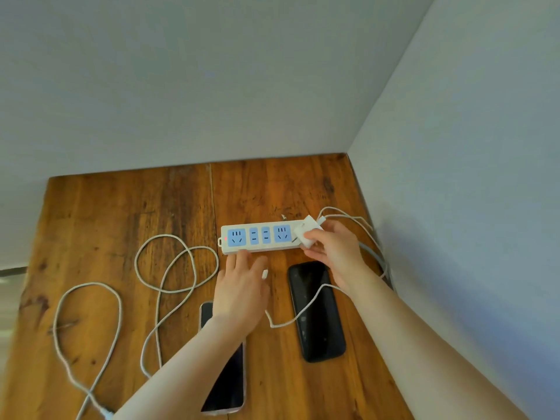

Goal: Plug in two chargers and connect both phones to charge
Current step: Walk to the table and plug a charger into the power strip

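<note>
Two dark phones (316, 310) flat on wooden table (106, 213), white power strip (260, 237) beyond them, left hand (241, 291) spread open against its near edge, right hand (336, 250) pinching white charger (307, 231) at its right end

Two bare forearms come into view from the lower edge, with no sleeve, cuff or glove on either. The left hand (242, 291) and the right hand (336, 253) carry no ring, no watch, no bracelet and no strap at the wrist. The fingers are slim and tapering, the nails short and plain, without varnish that can be made out. The left forearm looks narrower, the right one broader where it nears the camera, widened by the wide-angle lens. No marks, plasters or tattoos show on the parts in view
</note>
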